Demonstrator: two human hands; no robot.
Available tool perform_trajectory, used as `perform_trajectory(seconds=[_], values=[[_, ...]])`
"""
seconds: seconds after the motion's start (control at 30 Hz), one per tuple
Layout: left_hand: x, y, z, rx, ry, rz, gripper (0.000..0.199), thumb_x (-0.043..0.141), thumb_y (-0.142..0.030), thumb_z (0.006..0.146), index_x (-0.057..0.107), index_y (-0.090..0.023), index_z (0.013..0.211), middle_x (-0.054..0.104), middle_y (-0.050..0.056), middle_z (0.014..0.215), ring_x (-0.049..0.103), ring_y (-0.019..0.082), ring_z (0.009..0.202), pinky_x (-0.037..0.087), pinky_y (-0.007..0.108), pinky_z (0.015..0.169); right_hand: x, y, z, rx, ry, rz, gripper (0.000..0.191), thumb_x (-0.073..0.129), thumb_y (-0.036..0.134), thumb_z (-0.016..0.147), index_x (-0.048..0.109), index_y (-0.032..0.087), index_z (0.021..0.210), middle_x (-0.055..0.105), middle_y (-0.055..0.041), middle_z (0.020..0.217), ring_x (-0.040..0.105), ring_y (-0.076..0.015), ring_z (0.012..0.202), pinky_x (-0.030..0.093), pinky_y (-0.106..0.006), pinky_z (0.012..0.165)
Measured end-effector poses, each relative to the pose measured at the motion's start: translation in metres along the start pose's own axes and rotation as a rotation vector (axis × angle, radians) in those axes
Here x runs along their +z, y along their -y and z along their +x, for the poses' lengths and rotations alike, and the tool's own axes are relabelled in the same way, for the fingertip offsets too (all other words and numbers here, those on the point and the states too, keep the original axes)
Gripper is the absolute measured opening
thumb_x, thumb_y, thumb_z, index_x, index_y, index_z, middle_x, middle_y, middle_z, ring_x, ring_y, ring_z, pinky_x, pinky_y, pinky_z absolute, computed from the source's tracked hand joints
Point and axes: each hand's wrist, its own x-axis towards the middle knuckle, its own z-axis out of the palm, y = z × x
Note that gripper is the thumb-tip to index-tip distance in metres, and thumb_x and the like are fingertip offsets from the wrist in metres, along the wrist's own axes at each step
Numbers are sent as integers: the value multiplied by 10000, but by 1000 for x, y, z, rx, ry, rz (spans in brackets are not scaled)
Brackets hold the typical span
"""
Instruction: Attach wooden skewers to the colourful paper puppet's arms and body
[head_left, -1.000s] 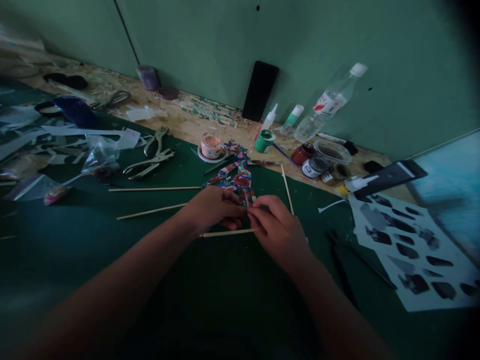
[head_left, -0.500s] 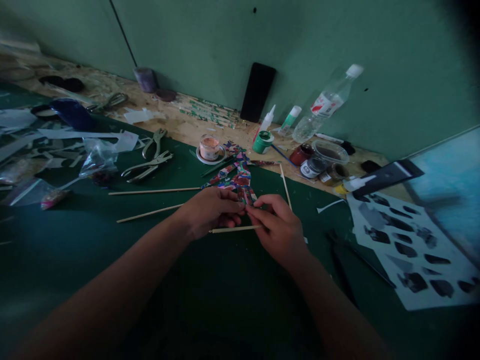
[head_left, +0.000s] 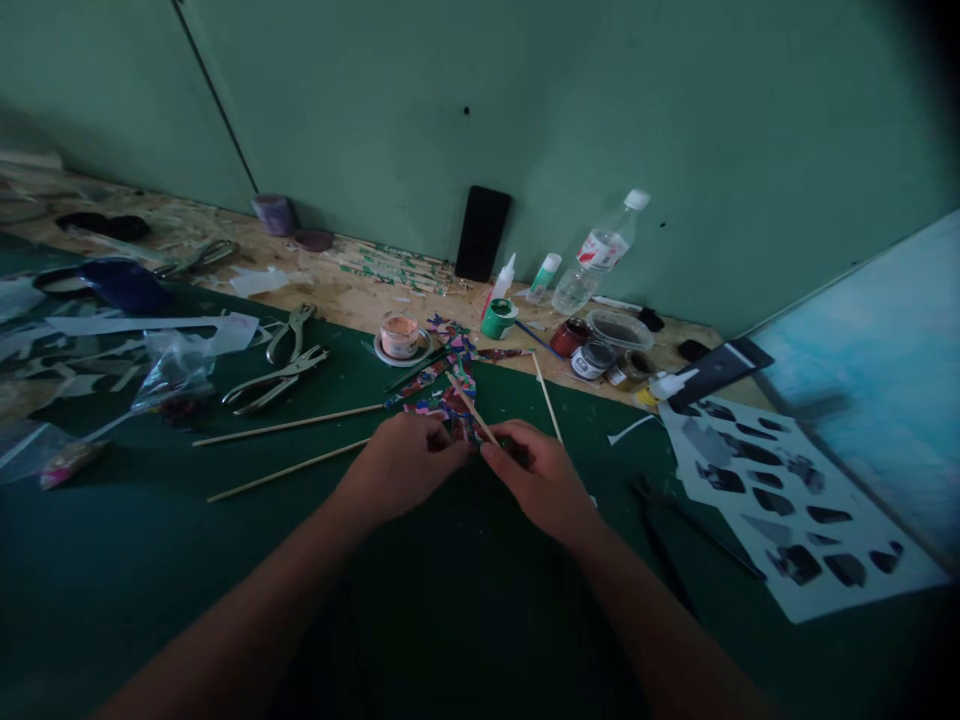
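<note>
A colourful patterned figure (head_left: 459,372) with several limbs lies on the green mat. My left hand (head_left: 411,462) has its fingers closed at the figure's near end; what they pinch is hidden. Between the thumb and fingers of my right hand (head_left: 536,475) is a thin wooden stick (head_left: 472,408), tilted up to the left over the figure. Two light sticks reach left from the figure, an upper one (head_left: 289,426) and a lower one (head_left: 289,470). Another stick (head_left: 547,397) slants down from the tip of its right limb.
Pliers (head_left: 276,380) lie left of an orange paint jar (head_left: 399,337). Behind are a green paint pot (head_left: 498,319), a black phone (head_left: 482,234) and a plastic bottle (head_left: 600,255). Black-handled pliers (head_left: 664,540) and a sheet of dark shapes (head_left: 795,500) are at right.
The stick in my right hand has swung from lying level below my hands to pointing up and away across the figure. The view has shifted, showing more wall.
</note>
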Motion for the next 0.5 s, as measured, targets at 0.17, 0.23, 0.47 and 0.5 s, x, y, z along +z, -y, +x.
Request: perform_trajectory(seconds=[0.17, 0.23, 0.47, 0.5], values=[[2, -13, -7, 241, 58, -261, 237, 606, -392, 815, 662, -171, 884, 641, 16, 700, 555, 96, 546, 408, 175, 478, 2, 10, -4, -106, 99, -68, 238, 497, 311, 927, 682, 199, 828, 615, -4, 752, 584, -131, 721, 457, -260, 664], [4, -12, -6, 167, 24, -397, 311, 539, -457, 853, 623, -164, 791, 573, -8, 573, 480, 81, 432, 357, 171, 396, 3, 14, -6, -129, 154, -79, 247, 496, 319, 930, 691, 200, 836, 616, 0, 750, 581, -122, 703, 453, -251, 652], [2, -4, 8, 4, -52, -843, 359, 565, -477, 815, 464, -183, 636, 442, -57, 449, 394, 69, 340, 274, 173, 321, -15, -6, 11, -116, -120, -207, 253, 528, 366, 899, 688, 204, 1010, 705, -45, 958, 654, -159, 841, 507, -277, 711], [1, -3, 10, -8, -51, -875, 372, 575, -482, 804, 435, -188, 623, 421, -66, 445, 380, 64, 326, 255, 173, 312, -21, -13, 19, -92, -192, -309, 263, 524, 368, 895, 689, 196, 1005, 715, -46, 927, 657, -161, 798, 509, -281, 687]])
